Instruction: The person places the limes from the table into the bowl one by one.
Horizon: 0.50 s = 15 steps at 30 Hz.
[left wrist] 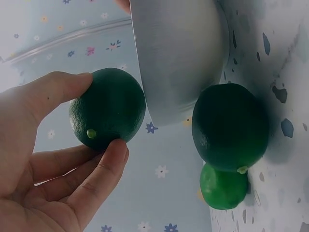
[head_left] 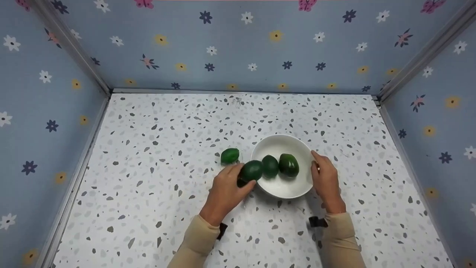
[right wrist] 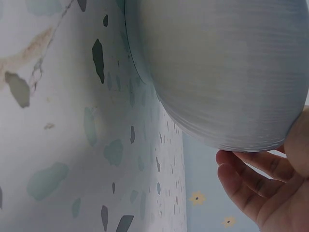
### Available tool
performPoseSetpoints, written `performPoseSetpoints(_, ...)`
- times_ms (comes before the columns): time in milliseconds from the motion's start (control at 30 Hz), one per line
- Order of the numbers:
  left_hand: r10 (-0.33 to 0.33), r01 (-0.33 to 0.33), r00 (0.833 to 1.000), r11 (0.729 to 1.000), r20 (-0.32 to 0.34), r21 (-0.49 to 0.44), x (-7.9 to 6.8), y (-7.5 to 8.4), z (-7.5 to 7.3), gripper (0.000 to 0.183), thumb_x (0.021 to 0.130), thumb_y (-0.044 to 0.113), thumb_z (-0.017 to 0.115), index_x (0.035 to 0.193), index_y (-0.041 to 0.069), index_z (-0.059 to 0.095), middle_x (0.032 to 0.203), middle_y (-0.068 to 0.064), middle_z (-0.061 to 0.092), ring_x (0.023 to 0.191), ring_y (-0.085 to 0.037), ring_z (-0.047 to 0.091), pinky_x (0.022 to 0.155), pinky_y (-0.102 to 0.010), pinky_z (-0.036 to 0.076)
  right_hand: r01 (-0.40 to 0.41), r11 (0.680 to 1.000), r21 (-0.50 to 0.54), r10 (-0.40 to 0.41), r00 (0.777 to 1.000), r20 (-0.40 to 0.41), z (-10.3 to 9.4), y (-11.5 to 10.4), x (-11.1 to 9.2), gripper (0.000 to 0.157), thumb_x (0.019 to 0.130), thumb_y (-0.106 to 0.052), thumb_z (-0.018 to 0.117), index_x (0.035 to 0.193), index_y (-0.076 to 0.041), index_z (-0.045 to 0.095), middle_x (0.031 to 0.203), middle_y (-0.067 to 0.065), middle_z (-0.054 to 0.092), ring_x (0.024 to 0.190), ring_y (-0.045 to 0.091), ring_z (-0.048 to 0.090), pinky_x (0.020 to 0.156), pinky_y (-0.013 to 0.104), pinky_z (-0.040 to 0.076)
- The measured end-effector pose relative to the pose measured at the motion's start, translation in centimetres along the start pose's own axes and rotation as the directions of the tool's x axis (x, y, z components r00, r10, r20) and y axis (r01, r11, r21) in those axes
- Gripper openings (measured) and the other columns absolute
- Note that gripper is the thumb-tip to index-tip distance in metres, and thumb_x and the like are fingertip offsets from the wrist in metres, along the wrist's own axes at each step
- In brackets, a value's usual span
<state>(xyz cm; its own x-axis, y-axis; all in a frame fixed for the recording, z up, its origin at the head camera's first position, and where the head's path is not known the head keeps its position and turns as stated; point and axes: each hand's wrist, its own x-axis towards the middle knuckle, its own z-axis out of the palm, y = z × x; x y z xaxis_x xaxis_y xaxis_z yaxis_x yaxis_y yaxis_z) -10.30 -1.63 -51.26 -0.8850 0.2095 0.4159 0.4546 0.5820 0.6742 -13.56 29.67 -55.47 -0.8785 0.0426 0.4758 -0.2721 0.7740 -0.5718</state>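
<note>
1. Pale blue walls [head_left: 260, 48] patterned with white, yellow and navy flowers and pink butterflies border a white table [head_left: 145, 208] flecked with grey chips.
2. On the table sits a round, smooth white bowl [head_left: 282, 190], with an oval dark green fruit [head_left: 270, 166] and a glossy blackish-green fruit [head_left: 289, 165] side by side inside.
3. The left hand [head_left: 228, 190] pinches a rounded deep-green fruit [left wrist: 108, 108] between thumb and fingers, raised above the table at the bowl's left rim; whether it touches the rim, I cannot tell.
4. Near that hand, on the table, rest a stubby dark green fruit [left wrist: 230, 128], just beside the bowl, and a smaller bright green fruit [head_left: 230, 156].
5. The right hand [head_left: 326, 178] grips the bowl's right side, fingertips against its outer wall.
6. Both forearms wear tan sleeves [head_left: 340, 230].
</note>
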Motion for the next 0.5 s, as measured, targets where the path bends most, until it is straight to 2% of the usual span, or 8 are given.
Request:
performPoseSetpoints(233,0.024,-0.024,0.999,1.000,0.040,0.002,0.6,0.6,0.8,0.047,0.084,0.025,0.082,0.118,-0.004,0.067,0.108,-0.014,0.067,0.099,-0.024,0.065,0.087,-0.036,0.055,-0.014,1.000,-0.002,0.014,1.000,0.015,0.0,0.1,0.0,0.034,0.096,0.006,0.060,0.129,0.004,0.064,0.107,0.022,0.066,0.089,0.030,0.066,0.071,0.041,0.058)
performPoseSetpoints(500,0.044,-0.047,0.996,0.998,0.074,0.039,0.9,1.1,1.7,0.050,0.084,0.027,0.082,0.121,-0.004,0.066,0.112,-0.015,0.067,0.104,-0.028,0.065,0.092,-0.038,0.052,-0.020,1.000,-0.005,0.020,1.000,0.008,0.0,0.1,0.0,0.034,0.095,0.006,0.061,0.129,0.004,0.064,0.107,0.021,0.066,0.089,0.030,0.066,0.070,0.043,0.057)
